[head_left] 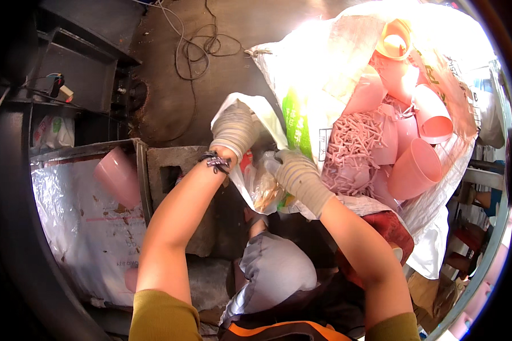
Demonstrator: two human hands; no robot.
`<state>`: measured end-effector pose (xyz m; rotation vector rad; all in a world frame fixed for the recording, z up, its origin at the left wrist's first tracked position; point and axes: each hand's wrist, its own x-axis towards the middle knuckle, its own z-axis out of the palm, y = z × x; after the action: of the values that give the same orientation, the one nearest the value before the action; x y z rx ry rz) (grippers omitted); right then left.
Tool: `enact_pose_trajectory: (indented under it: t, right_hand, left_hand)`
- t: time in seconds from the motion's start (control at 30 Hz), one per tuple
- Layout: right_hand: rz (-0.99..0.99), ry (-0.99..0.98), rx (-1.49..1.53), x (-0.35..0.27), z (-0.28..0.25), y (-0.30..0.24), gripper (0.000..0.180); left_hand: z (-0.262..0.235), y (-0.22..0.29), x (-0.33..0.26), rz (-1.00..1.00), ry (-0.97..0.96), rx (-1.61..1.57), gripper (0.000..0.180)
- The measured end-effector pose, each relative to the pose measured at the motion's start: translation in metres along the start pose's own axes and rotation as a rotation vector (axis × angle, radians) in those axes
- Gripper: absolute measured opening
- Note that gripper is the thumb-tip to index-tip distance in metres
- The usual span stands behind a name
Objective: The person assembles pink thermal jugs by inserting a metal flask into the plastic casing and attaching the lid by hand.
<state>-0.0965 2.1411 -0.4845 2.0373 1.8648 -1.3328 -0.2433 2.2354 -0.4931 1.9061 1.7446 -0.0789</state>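
A white plastic bag point(272, 118) is held up in front of me, its mouth facing me. My left hand point(234, 129), in a striped grey-white knitted glove, is closed on the bag's upper left part; its fingertips are partly hidden by the film. Gloved the same way, my right hand point(299, 175) is closed at the bag's right side, with the thumb against the plastic. Between the hands a crinkled clear plastic packet point(265, 186) shows in the bag, with something brownish in it that I cannot make out. A bit of red lies beside it.
At right, a large white woven sack point(318, 68) holds several pink plastic cups point(418, 170) and short pink sticks point(352, 136). A plastic-lined bin point(96, 244) with a pink cup point(118, 177) stands left, beside a concrete block point(173, 162). Cables point(196, 48) lie on the far floor.
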Motion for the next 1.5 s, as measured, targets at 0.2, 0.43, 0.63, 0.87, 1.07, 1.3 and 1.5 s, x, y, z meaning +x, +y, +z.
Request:
enact_pose_trajectory:
  t: [0.2, 0.43, 0.63, 0.87, 1.07, 1.3, 1.5]
  right_hand:
    - [-0.179, 0.363, 0.013, -0.019, 0.009, 0.024, 0.029]
    - [-0.113, 0.222, -0.102, -0.028, -0.001, 0.036, 0.044]
    - [-0.095, 0.129, -0.036, -0.029, -0.016, 0.022, 0.052]
    - [-0.286, 0.234, -0.192, -0.038, -0.009, 0.016, 0.038]
    - [-0.251, 0.06, -0.303, -0.037, -0.012, 0.027, 0.034]
    - [-0.264, 0.011, -0.247, -0.026, -0.016, 0.001, 0.04]
    - [-0.661, 0.532, -0.207, -0.012, -0.035, -0.025, 0.035]
  left_hand:
    - [0.029, -0.014, 0.029, -0.034, 0.189, -0.022, 0.024]
    - [-0.008, -0.046, -0.02, 0.148, 0.328, 0.095, 0.018]
    - [-0.063, -0.111, -0.091, 0.231, 0.453, -0.268, 0.014]
    - [-0.056, -0.16, -0.123, 0.219, 0.705, -0.987, 0.022]
    - [-0.069, -0.173, -0.152, 0.042, 0.38, -1.018, 0.038]
    - [-0.066, -0.101, -0.123, 0.573, -0.273, -0.148, 0.054]
    - [-0.023, -0.084, -0.107, 0.735, -0.313, 0.011, 0.029]
